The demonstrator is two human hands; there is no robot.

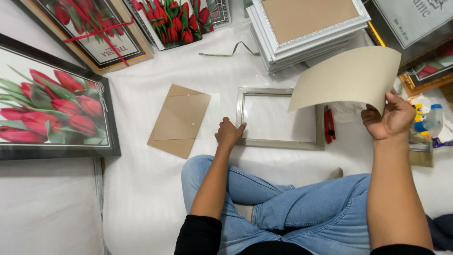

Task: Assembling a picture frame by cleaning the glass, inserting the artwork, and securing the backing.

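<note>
The empty silver frame (279, 118) lies face down on the white sheet before my knees; my left hand (229, 132) rests loosely curled on its corner, my right hand (391, 118) pinches the grey card (347, 80) aloft. Next, I judge, the card must drop squarely inside; the brown backing board (179, 120) waits beside

White sheet-covered floor (141, 189): silver picture frame (279, 141) mid-floor, brown backing board (179, 120) left of it, red utility knife (329, 125) right; white frame stack (302, 40) toward far edge; tulip picture (47, 104) at left edge
</note>
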